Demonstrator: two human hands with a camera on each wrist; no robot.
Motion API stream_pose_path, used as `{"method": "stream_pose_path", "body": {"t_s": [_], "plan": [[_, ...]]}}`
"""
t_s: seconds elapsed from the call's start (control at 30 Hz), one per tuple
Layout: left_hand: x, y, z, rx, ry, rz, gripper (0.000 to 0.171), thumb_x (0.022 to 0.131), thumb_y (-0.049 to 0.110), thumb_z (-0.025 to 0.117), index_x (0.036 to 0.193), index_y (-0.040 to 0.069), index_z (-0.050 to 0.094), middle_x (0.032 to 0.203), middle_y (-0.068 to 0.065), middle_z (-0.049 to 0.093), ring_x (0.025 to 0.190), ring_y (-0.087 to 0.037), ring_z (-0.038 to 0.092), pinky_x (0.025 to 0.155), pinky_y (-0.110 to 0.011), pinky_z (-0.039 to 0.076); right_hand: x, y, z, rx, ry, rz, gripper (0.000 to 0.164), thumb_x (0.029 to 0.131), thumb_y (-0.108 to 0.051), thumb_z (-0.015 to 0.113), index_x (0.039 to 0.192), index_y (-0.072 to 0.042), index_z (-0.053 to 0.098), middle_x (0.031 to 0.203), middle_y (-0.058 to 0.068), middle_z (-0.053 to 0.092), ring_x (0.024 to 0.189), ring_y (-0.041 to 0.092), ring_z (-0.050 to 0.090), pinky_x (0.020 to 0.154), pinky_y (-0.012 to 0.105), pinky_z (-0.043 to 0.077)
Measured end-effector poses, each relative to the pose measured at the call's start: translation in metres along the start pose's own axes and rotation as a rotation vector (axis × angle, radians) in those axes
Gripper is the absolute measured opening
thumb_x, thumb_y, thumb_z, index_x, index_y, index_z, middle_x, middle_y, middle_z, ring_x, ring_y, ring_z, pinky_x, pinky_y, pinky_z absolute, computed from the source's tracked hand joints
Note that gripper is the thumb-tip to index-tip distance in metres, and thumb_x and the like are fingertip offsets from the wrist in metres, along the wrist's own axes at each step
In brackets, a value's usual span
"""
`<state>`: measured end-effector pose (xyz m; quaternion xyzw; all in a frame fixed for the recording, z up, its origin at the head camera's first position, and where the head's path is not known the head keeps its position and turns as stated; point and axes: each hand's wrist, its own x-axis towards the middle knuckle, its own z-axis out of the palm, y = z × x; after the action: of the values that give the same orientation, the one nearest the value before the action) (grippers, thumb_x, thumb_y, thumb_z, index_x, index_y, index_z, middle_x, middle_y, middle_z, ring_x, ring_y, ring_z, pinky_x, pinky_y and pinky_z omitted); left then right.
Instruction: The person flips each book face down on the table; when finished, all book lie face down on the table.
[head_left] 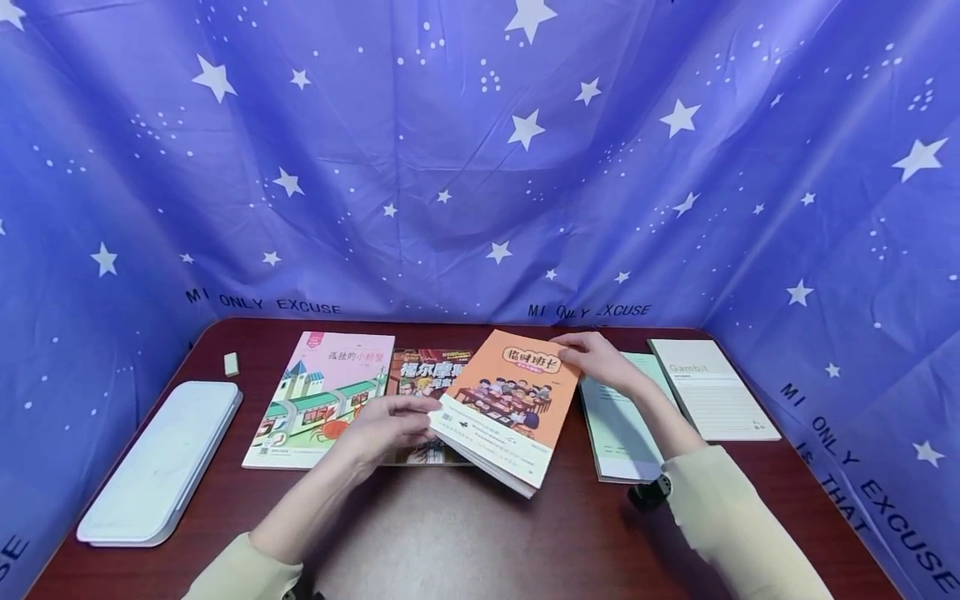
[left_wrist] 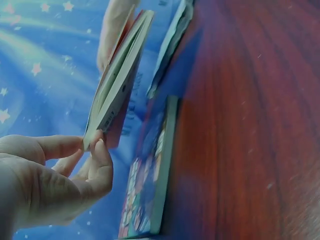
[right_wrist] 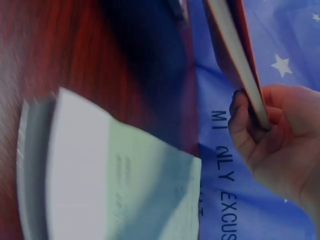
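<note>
An orange book (head_left: 510, 400) with a white band along its lower cover is held up between both hands, tilted above the table. My left hand (head_left: 393, 429) pinches its lower left corner between thumb and fingers; in the left wrist view the pages (left_wrist: 117, 75) fan slightly apart. At the upper right corner, my right hand (head_left: 600, 362) grips the book with the thumb on one side and fingers on the other. Beneath it lies a dark comic-style book (head_left: 427, 371), partly covered. A pale green book (head_left: 626, 425) lies under the right forearm.
Left of the middle lies a pink illustrated book (head_left: 322, 400). A white case (head_left: 161, 462) and a small eraser (head_left: 231, 364) are at the table's left side. At the right is a cream notebook (head_left: 720, 387). A blue starry curtain (head_left: 450, 167) surrounds the table (head_left: 420, 533).
</note>
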<state>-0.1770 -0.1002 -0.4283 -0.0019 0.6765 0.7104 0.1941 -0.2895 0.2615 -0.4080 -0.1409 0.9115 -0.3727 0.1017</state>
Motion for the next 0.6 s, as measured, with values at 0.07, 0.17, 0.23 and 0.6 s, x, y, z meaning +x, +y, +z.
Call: {"method": "stream_pose_path", "body": {"t_s": [0.07, 0.17, 0.23, 0.6], "plan": [[0.003, 0.002, -0.004, -0.006, 0.027, 0.001, 0.039, 0.095, -0.002, 0.061, 0.133, -0.01, 0.061, 0.118, -0.017, 0.073, 0.081, -0.008, 0.073, 0.083, -0.023, 0.063, -0.004, 0.0, 0.003, 0.079, 0.026, 0.009, 0.039, 0.105, -0.012, 0.051, 0.141, 0.0, 0.059, 0.097, 0.015, 0.074, 0.063, 0.012, 0.062, 0.061, 0.04, 0.059], [0.007, 0.003, -0.009, -0.036, 0.073, 0.015, 0.039, 0.098, -0.002, 0.058, 0.136, -0.009, 0.059, 0.13, -0.022, 0.067, 0.082, -0.008, 0.071, 0.084, -0.023, 0.063, -0.011, -0.001, 0.008, 0.213, 0.063, 0.032, 0.042, 0.103, -0.01, 0.048, 0.143, 0.001, 0.057, 0.1, 0.018, 0.073, 0.064, 0.011, 0.063, 0.06, 0.035, 0.059], [0.01, 0.004, -0.012, -0.057, 0.097, 0.023, 0.04, 0.1, -0.001, 0.055, 0.139, -0.009, 0.057, 0.13, -0.022, 0.066, 0.082, -0.007, 0.07, 0.084, -0.022, 0.062, -0.016, -0.003, 0.012, 0.3, 0.087, 0.05, 0.045, 0.102, -0.008, 0.045, 0.144, 0.002, 0.055, 0.103, 0.019, 0.072, 0.065, 0.009, 0.063, 0.059, 0.029, 0.058], [0.026, 0.008, -0.016, -0.167, 0.255, 0.106, 0.037, 0.108, 0.008, 0.047, 0.141, -0.005, 0.056, 0.104, -0.001, 0.073, 0.081, -0.004, 0.07, 0.082, -0.02, 0.062, -0.041, -0.021, 0.033, 0.57, 0.208, 0.144, 0.051, 0.101, -0.005, 0.039, 0.151, 0.002, 0.047, 0.106, 0.01, 0.069, 0.068, 0.006, 0.062, 0.059, 0.019, 0.055]]}}
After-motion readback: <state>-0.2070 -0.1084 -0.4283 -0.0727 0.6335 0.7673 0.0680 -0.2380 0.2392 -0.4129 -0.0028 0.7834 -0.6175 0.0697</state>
